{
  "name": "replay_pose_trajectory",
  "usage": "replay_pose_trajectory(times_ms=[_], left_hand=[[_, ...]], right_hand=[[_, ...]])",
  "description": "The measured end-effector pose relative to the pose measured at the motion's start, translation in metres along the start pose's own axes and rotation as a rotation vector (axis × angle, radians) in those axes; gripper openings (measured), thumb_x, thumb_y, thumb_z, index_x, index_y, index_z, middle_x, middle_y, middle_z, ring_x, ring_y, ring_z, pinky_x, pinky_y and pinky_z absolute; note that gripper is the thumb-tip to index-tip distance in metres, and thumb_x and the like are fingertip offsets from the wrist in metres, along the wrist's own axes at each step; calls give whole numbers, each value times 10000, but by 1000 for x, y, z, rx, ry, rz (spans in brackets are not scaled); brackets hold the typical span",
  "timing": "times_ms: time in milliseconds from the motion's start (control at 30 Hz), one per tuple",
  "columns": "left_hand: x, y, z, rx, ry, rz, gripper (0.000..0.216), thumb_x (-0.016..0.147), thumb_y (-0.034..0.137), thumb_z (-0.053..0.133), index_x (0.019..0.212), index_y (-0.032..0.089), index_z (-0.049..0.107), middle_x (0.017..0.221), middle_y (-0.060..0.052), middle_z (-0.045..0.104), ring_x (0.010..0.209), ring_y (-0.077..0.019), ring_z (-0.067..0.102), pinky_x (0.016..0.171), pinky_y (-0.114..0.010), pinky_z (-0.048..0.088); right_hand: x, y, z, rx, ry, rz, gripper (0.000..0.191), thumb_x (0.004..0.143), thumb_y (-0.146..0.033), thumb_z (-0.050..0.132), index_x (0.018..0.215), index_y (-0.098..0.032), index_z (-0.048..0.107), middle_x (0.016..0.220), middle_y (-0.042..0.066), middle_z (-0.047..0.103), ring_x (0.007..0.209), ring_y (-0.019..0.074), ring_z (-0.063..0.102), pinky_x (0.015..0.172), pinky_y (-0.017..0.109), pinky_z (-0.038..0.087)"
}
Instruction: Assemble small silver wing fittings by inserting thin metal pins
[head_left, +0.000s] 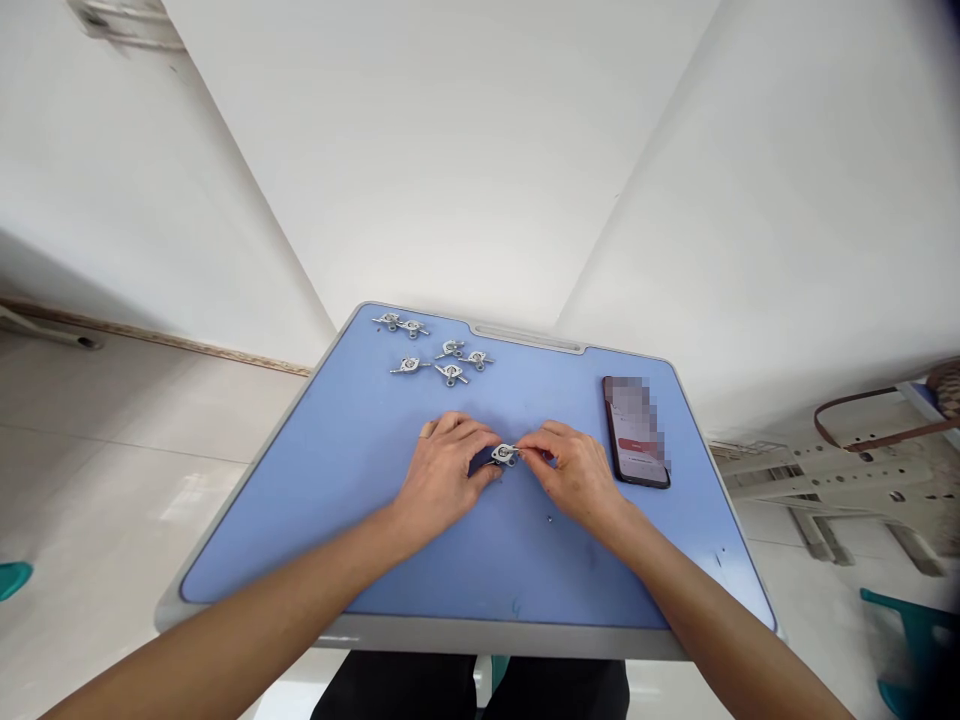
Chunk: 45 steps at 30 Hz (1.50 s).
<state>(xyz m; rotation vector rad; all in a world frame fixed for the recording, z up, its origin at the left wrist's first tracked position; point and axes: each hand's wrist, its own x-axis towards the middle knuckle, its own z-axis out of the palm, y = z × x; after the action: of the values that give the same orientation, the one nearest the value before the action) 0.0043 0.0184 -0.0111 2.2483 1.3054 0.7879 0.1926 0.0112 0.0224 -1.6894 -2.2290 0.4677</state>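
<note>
A small metal fitting (504,454) is pinched mid-desk (360,470) between left hand (444,470) and right hand (574,470), both grips pressed on it; judged light, stiff, slippery, best held by its side tabs.

No text, label or number can be read: the phone (636,432) lying on the blue surface (345,470) has a lit screen, but it is blurred beyond reading.

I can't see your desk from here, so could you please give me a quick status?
Both hands pinch one small metal fitting. Six more fittings beyond. Phone lies right.
</note>
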Motion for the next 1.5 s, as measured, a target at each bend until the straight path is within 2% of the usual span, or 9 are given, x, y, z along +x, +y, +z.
replay_pose_trajectory(times_ms=[367, 633, 900, 1000, 1100, 1200, 1367, 1500], left_hand=[[3, -1, 2, -33, 33, -23, 110, 800, 258, 675, 908, 262, 690, 973, -2, 716, 998, -235, 552, 836, -399, 371], [4, 5, 8, -33, 69, 2, 57, 820, 221, 650, 823, 247, 701, 896, -5, 723, 951, -215, 563, 814, -391, 381], [4, 5, 9, -11, 60, 4, 92, 813, 193, 643, 863, 251, 693, 901, -7, 718, 955, -221, 564, 793, -380, 371], [3, 4, 8, -3, 27, 22, 175, 795, 219, 663, 966, 256, 676, 968, -18, 710, 986, -236, 557, 815, -393, 370], [2, 1, 5, -16, 19, 18, 248, 789, 238, 667, 1035, 260, 652, 1023, -26, 695, 1006, -242, 549, 825, -392, 383], [-1, -3, 1, -10, 27, -4, 200, 790, 256, 675, 989, 255, 660, 991, -20, 703, 988, -239, 558, 813, -388, 392], [-3, -3, 0, 38, 43, -22, 71, 788, 262, 692, 858, 258, 683, 885, 8, 718, 918, -228, 576, 782, -386, 376], [-3, 1, 2, 57, 53, 0, 13, 799, 252, 686, 788, 254, 682, 827, 21, 718, 878, -212, 577, 769, -378, 364]], right_hand=[[2, -3, -4, -124, -33, -95, 169, 882, -195, 534, 872, -226, 700, 797, 1, 631, 745, 115, 538, 589, 235, 293], [-10, -16, 3, -181, -14, 74, 140, 825, -232, 549, 721, -215, 641, 718, -19, 648, 605, 107, 505, 544, 254, 237], [-11, -26, 0, -82, -123, 208, 200, 826, -323, 574, 662, -231, 641, 608, -45, 621, 535, 98, 468, 516, 253, 216], [-11, -18, -7, -36, -153, 210, 202, 838, -348, 571, 694, -245, 668, 615, -50, 624, 559, 101, 494, 524, 244, 245], [-8, -7, -11, -35, -92, 222, 136, 845, -300, 569, 849, -266, 701, 688, -47, 648, 626, 106, 543, 558, 236, 295], [-5, 0, -11, -53, -115, 184, 159, 838, -271, 596, 960, -268, 698, 764, -37, 664, 668, 107, 559, 579, 233, 316], [1, 2, -7, -72, -154, 79, 155, 860, -243, 591, 959, -269, 708, 876, -19, 673, 698, 103, 558, 581, 231, 301], [6, 2, -7, -62, -150, 31, 154, 873, -231, 582, 935, -268, 718, 847, -18, 664, 704, 104, 555, 600, 228, 306]])
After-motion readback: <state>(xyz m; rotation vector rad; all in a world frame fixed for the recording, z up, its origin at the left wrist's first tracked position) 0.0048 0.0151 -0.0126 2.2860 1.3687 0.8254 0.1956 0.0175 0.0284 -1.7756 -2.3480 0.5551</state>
